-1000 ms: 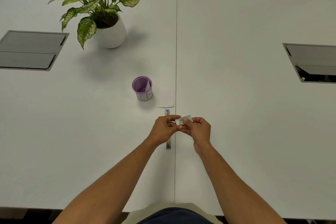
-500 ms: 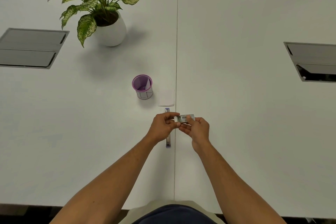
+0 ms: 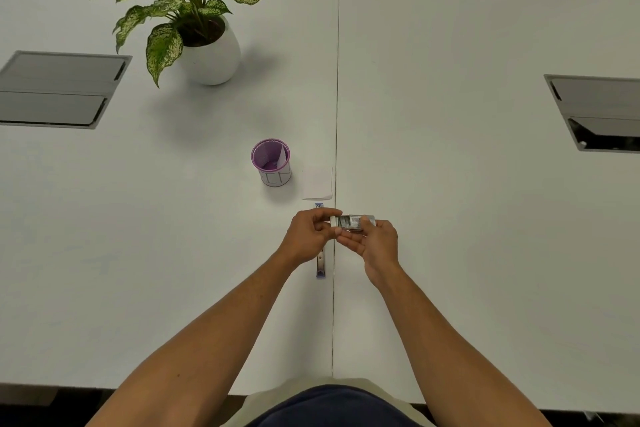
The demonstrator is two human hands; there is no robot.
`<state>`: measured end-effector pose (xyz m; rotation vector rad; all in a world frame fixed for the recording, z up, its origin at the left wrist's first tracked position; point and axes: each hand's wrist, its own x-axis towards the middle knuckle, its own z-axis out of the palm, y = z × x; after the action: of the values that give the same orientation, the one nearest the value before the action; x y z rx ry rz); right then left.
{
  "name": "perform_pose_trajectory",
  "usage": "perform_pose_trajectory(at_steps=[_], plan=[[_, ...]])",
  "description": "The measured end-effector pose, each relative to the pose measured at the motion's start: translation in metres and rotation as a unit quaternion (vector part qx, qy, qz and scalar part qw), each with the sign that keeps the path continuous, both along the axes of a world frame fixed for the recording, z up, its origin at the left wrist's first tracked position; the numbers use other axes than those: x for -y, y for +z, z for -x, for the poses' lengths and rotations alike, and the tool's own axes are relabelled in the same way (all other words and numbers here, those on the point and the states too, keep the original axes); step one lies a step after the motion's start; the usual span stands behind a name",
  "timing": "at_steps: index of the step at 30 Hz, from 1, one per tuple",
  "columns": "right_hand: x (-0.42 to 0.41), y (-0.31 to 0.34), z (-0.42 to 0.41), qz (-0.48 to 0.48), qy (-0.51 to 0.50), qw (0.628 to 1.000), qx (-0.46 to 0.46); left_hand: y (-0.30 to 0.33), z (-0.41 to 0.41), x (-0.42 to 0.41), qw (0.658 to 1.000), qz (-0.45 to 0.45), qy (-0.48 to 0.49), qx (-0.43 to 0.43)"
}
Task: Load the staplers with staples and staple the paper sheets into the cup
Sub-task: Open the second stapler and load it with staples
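Both hands hold a small staple box [image 3: 353, 221] level above the table. My left hand [image 3: 308, 236] pinches its left end, where a white inner tray sticks out. My right hand [image 3: 375, 243] grips the box's right part from below. Under my hands an opened blue and silver stapler [image 3: 320, 262] lies flat along the table seam, mostly hidden. A purple cup [image 3: 272, 163] with a paper slip inside stands farther back to the left. A small white paper sheet [image 3: 318, 184] lies flat to the right of the cup.
A potted plant in a white pot [image 3: 211, 55] stands at the back left. Grey cable hatches are set into the white table [image 3: 485, 218] at the left [image 3: 55, 90] and right [image 3: 599, 111] edges. Chairs stand beyond the far edge.
The staple box has turned from tilted to level, and its inner tray has slid out further to the left between my hands.
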<state>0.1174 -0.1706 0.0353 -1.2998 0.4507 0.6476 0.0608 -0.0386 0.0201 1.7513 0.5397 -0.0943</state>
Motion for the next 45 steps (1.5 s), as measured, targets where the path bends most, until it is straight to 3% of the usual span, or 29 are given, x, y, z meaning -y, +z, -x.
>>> perform_pose_trajectory(at_steps=[9,12,20,30,34,39,42,45], plan=[[-0.003,0.0,0.002,0.017,-0.006,0.999,0.031,0.008,0.001,0.005,0.998,0.005,0.057,0.016],[-0.005,-0.001,0.004,0.002,-0.014,0.999,0.041,0.01,0.0,0.008,0.995,-0.052,0.079,0.032],[-0.008,-0.004,0.007,-0.004,-0.041,0.997,0.065,0.014,-0.007,0.015,0.971,-0.239,0.023,0.018],[-0.005,-0.013,0.009,0.006,-0.053,0.996,0.073,0.016,-0.013,0.023,0.95,-0.311,-0.002,-0.03],[-0.006,-0.015,0.009,0.004,-0.054,0.996,0.068,0.02,-0.015,0.027,0.962,-0.262,0.06,-0.044],[-0.005,-0.019,0.007,0.016,-0.059,0.996,0.061,0.021,-0.016,0.023,0.986,-0.09,0.128,-0.061],[-0.004,-0.019,0.006,0.015,-0.066,0.996,0.051,0.021,-0.017,0.017,0.982,0.01,0.177,-0.071],[-0.003,-0.02,0.004,0.014,-0.075,0.996,0.042,0.02,-0.016,0.007,0.973,0.036,0.217,-0.07]])
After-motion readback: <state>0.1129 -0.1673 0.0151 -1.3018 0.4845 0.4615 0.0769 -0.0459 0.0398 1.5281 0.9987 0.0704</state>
